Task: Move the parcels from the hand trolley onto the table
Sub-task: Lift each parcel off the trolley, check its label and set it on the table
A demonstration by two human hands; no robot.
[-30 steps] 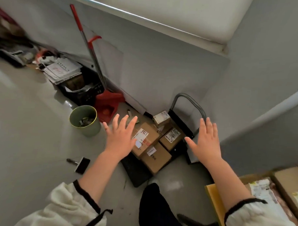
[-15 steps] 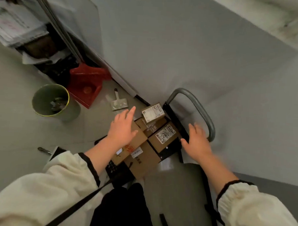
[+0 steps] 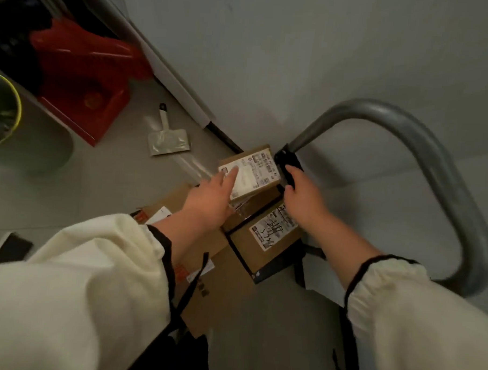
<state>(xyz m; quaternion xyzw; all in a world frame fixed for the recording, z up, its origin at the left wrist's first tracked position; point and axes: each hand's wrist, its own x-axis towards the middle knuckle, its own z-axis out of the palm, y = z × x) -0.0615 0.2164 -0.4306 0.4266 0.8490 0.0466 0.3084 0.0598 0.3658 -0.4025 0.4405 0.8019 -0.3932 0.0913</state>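
Note:
Several cardboard parcels lie on the black deck of a hand trolley whose grey tube handle point(image 3: 423, 153) arches at the right. The small top box point(image 3: 256, 168), with a white label, sits at the far end. My left hand point(image 3: 213, 196) lies flat on its left part, fingers stretched over the label. On the opposite side, my right hand point(image 3: 299, 194) touches its right edge, fingertips down beside the black handle bracket. A labelled box point(image 3: 268, 242) lies below my right wrist. My left sleeve partly covers a larger box point(image 3: 221, 290). No table is in view.
A red dustpan point(image 3: 85, 85) stands at the upper left against the wall. A green bucket point(image 3: 5, 118) is at the left edge. A small scraper point(image 3: 168, 139) lies on the floor between the dustpan and the trolley. A grey wall runs close behind the trolley.
I have leaned in much closer to the trolley. Both hands have moved forward and down from hovering over the parcels to the two sides of the small top box.

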